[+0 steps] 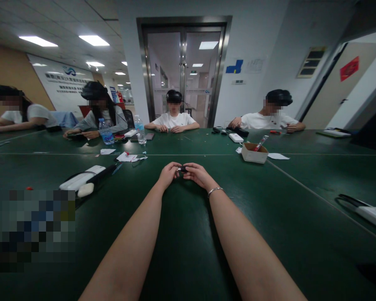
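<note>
Both my arms reach forward over the dark green table (188, 234). My left hand (169, 174) and my right hand (196, 174) meet at the middle, fingers curled, pinching a small dark object (183, 169) between them. What the object is I cannot make out. A thin bracelet (214, 190) circles my right wrist.
A white power strip with a black cable (81, 179) lies at my left. An open cardboard box (254, 153) with a red-tipped tool stands ahead to the right. Paper scraps (127, 157) and water bottles (106, 131) lie further off. Several people sit along the far side. Another white device (374, 215) lies far right.
</note>
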The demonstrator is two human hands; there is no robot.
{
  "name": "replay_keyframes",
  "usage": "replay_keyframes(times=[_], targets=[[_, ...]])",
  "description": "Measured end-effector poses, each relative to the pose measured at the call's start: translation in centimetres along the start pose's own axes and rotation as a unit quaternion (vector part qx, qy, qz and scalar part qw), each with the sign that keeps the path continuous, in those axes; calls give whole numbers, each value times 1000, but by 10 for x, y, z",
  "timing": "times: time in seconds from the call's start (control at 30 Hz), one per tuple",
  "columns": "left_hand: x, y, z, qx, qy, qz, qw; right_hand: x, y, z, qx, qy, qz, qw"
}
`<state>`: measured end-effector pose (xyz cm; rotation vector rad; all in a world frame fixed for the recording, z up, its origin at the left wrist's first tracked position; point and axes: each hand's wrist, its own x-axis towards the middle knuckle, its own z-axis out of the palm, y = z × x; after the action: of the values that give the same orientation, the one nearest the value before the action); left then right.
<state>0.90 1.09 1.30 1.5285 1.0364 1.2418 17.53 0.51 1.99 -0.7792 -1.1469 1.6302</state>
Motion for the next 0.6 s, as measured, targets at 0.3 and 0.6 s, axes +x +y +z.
replay_keyframes(times=[0.3, 0.6], targets=[[0, -7, -2, 61, 40, 37, 997, 7, 10, 17, -451, 64, -73, 887], [-7, 7, -6, 88, -6, -83, 993, -12, -16, 39, -601, -10, 1, 799]])
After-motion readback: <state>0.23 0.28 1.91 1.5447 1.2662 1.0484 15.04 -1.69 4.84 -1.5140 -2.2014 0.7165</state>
